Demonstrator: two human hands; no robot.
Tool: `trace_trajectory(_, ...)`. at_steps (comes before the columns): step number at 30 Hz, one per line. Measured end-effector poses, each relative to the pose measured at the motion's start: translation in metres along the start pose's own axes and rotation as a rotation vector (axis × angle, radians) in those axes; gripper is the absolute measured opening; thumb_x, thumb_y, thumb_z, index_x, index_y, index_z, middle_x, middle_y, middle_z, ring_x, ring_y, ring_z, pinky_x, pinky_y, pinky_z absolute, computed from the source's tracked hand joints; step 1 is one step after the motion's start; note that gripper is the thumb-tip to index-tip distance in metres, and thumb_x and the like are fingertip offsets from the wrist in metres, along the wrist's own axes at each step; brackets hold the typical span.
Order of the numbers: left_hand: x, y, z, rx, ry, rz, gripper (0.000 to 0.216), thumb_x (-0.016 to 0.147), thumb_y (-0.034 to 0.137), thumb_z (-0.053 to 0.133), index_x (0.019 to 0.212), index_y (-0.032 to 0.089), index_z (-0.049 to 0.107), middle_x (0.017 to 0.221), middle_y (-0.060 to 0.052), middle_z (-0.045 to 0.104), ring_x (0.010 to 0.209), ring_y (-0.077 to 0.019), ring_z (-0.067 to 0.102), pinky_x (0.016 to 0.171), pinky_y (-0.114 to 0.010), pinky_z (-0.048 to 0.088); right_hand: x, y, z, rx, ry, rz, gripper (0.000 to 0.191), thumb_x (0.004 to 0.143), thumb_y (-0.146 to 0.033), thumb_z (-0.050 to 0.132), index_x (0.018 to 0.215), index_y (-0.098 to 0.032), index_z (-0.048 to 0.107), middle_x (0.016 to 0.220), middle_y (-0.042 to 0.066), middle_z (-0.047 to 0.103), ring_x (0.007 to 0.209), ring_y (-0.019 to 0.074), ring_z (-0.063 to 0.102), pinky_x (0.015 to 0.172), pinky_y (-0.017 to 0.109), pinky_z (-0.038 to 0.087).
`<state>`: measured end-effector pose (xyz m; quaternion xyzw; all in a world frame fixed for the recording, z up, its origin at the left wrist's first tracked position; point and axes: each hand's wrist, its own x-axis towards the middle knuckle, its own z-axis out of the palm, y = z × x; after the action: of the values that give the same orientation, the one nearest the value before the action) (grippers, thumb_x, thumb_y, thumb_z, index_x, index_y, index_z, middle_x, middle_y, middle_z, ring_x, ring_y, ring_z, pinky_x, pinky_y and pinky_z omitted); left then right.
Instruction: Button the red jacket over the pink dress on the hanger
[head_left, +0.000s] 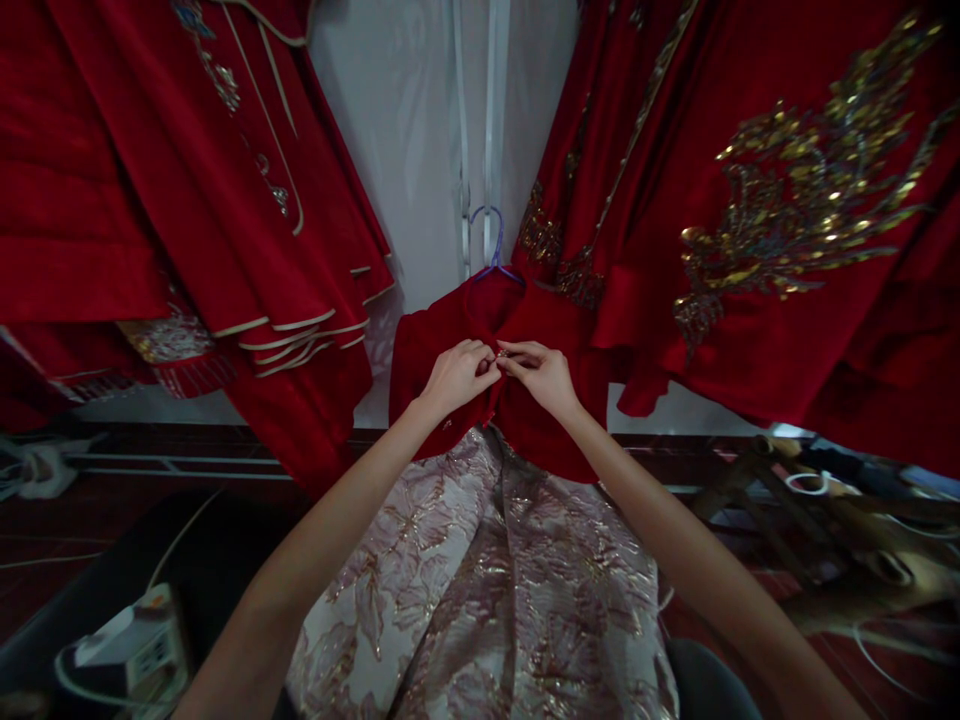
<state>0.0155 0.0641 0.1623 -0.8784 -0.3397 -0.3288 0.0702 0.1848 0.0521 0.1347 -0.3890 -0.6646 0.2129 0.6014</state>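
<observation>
A small red jacket [559,425] hangs on a purple hanger [491,240] against a white wall. Below it spreads a pale skirt [487,600] with gold and pink floral brocade. My left hand [454,375] and my right hand [544,375] meet at the jacket's front opening, fingers pinched together on a small fastening there. What exactly sits between the fingertips is too small to make out.
Large red embroidered garments hang at the left [172,200] and at the right [787,220], the right one with heavy gold sequin work. A white power strip [146,645] with a cable lies at the lower left. Tangled wires and sticks [817,530] lie on the floor at the right.
</observation>
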Motion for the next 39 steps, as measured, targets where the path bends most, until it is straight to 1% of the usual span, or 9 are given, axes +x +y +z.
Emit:
trace_trajectory(8, 0.003, 0.005, 0.007, -0.126, 0.015, 0.002, 0.008, 0.084, 0.024, 0.048, 0.085, 0.018, 0.055, 0.083, -0.003, 0.054, 0.086, -0.0174, 0.051, 0.078, -0.029, 0.042, 0.006, -0.003, 0.003, -0.13, -0.024, 0.033, 0.036, 0.072, -0.021, 0.058, 0.108, -0.02, 0.066, 0.101, 0.005, 0.066, 0.077, 0.0136, 0.063, 0.074, 0.029, 0.053)
trace_trajectory(15, -0.02, -0.004, 0.054, -0.599, 0.104, -0.113, 0.032, 0.083, 0.008, 0.036, 0.11, 0.019, 0.051, 0.109, -0.007, 0.054, 0.1, -0.0143, 0.053, 0.093, -0.032, 0.042, -0.019, 0.006, 0.007, -0.151, -0.049, 0.019, 0.075, 0.062, -0.012, 0.058, 0.134, -0.021, 0.037, 0.125, 0.012, 0.047, 0.076, 0.012, 0.056, 0.061, 0.024, 0.05)
trace_trajectory(17, -0.029, -0.011, 0.068, -0.76, 0.123, -0.203, 0.035, 0.08, 0.007, 0.036, 0.11, 0.018, 0.051, 0.111, -0.008, 0.055, 0.099, -0.0136, 0.056, 0.092, -0.033, 0.044, -0.029, 0.007, 0.002, -0.145, -0.01, 0.071, 0.068, 0.064, -0.014, 0.057, 0.129, -0.02, 0.038, 0.117, 0.01, 0.051, 0.07, 0.0104, 0.055, 0.057, 0.023, 0.048)
trace_trajectory(21, -0.045, -0.018, 0.083, -0.984, 0.163, -0.459, 0.03, 0.081, 0.011, 0.037, 0.105, 0.018, 0.053, 0.106, -0.008, 0.06, 0.092, -0.0134, 0.06, 0.079, -0.03, 0.05, -0.043, -0.001, -0.011, -0.144, -0.005, 0.177, 0.035, 0.066, -0.02, 0.059, 0.1, -0.019, 0.047, 0.083, -0.001, 0.055, 0.058, 0.0086, 0.052, 0.053, 0.022, 0.044)
trace_trajectory(24, -0.059, -0.019, 0.083, -0.892, 0.234, -0.557, 0.022, 0.08, 0.016, 0.045, 0.1, 0.017, 0.055, 0.095, -0.006, 0.061, 0.077, -0.0112, 0.06, 0.07, -0.026, 0.05, -0.051, -0.012, -0.015, -0.084, -0.111, 0.214, 0.023, 0.065, -0.019, 0.059, 0.085, -0.02, 0.047, 0.073, -0.004, 0.053, 0.056, 0.0084, 0.05, 0.052, 0.021, 0.042)
trace_trajectory(27, -0.072, -0.023, 0.079, -0.597, 0.457, -0.625, 0.023, 0.072, 0.017, 0.057, 0.094, 0.016, 0.053, 0.089, -0.003, 0.055, 0.071, -0.0091, 0.055, 0.067, -0.023, 0.047, -0.058, -0.017, -0.013, -0.103, -0.166, 0.225, 0.021, 0.065, -0.02, 0.06, 0.081, -0.02, 0.047, 0.068, -0.005, 0.052, 0.056, 0.0085, 0.047, 0.053, 0.021, 0.04)
trace_trajectory(29, -0.078, -0.027, 0.078, -0.513, 0.526, -0.645, 0.028, 0.068, 0.016, 0.061, 0.094, 0.017, 0.05, 0.092, -0.003, 0.053, 0.073, -0.009, 0.055, 0.066, -0.022, 0.046, -0.062, -0.017, -0.01, -0.13, -0.184, 0.223, 0.022, 0.067, -0.023, 0.062, 0.083, -0.02, 0.047, 0.066, -0.006, 0.052, 0.055, 0.0085, 0.046, 0.053, 0.021, 0.038)
trace_trajectory(33, -0.079, -0.038, 0.08, -0.624, 0.467, -0.627, 0.032, 0.068, 0.02, 0.063, 0.096, 0.018, 0.047, 0.089, -0.002, 0.055, 0.074, -0.0095, 0.057, 0.065, -0.022, 0.048, -0.062, -0.015, 0.0, -0.056, -0.228, 0.226, 0.025, 0.072, -0.036, 0.064, 0.082, -0.02, 0.048, 0.064, -0.005, 0.052, 0.052, 0.0086, 0.046, 0.05, 0.021, 0.038)
trace_trajectory(39, -0.074, -0.044, 0.078, -0.819, 0.446, -0.668, 0.025, 0.067, 0.022, 0.064, 0.09, 0.016, 0.055, 0.082, -0.003, 0.063, 0.075, -0.0109, 0.062, 0.072, -0.026, 0.05, -0.037, -0.005, 0.033, -0.022, -0.052, 0.218, 0.038, 0.063, -0.047, 0.072, 0.077, -0.02, 0.049, 0.055, -0.007, 0.047, 0.046, 0.0089, 0.048, 0.044, 0.02, 0.038)
